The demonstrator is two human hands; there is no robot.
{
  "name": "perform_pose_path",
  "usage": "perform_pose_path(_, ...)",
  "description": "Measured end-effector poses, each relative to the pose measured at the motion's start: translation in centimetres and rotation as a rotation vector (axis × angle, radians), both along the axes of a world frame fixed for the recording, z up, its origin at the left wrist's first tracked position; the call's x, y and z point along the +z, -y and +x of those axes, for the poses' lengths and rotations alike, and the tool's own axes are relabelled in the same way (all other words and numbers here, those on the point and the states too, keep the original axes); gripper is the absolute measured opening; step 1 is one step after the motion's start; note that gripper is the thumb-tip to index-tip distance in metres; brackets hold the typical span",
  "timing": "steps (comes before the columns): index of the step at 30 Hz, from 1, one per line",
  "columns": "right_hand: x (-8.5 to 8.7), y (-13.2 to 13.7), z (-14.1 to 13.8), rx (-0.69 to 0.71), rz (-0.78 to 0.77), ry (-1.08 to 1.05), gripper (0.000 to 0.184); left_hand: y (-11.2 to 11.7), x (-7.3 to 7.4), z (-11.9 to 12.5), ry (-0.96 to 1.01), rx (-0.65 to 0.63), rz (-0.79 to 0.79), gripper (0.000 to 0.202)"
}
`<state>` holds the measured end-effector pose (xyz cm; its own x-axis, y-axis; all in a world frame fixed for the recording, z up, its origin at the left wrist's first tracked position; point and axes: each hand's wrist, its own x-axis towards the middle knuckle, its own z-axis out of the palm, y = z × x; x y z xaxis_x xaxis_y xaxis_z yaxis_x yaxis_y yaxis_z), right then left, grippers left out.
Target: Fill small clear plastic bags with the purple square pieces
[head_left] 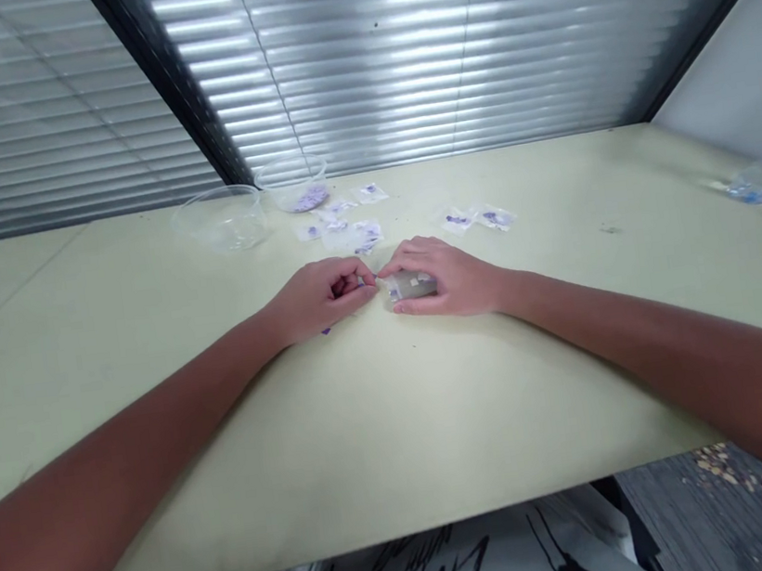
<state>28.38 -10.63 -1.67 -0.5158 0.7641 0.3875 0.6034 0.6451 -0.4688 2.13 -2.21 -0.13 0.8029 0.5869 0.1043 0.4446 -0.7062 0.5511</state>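
Note:
My left hand (326, 297) is closed in a pinch, its thumb and index fingertips meeting near my right fingertips. What it pinches is too small to name, though a speck of purple shows there. Curved over a small clear plastic bag (412, 284), my right hand (446, 277) grips it between thumb and fingers, and part of the bag is hidden under the palm. A small purple piece (326, 331) lies on the table just below my left hand. Beyond my hands lies a group of small clear bags (351, 233) with purple bits in them.
Two more small bags (477, 218) lie behind my right hand. At the back left stand a clear round tub (225, 222) and another tub (292, 180) holding purple pieces. Clear plastic with blue bits (761, 187) is at the far right. Window blinds (380, 61) rise behind the table (400, 433).

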Motion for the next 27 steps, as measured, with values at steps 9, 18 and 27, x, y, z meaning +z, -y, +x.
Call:
perform_pose_path(9, -0.19, -0.13, 0.08, 0.007, 0.001, -0.007, 0.038, -0.51, -0.01, -0.24, -0.021, 0.036, 0.067, 0.023)
perform_pose_path(18, -0.08, -0.01, -0.01, -0.006, -0.013, -0.004, 0.038, -0.36, 0.0, -0.2, -0.034, 0.02, 0.101, 0.022)
perform_pose_path(27, 0.05, 0.02, -0.09, -0.009, -0.014, 0.003, 0.038, -0.32, -0.08, -0.2, -0.029, 0.016, 0.112, 0.022)
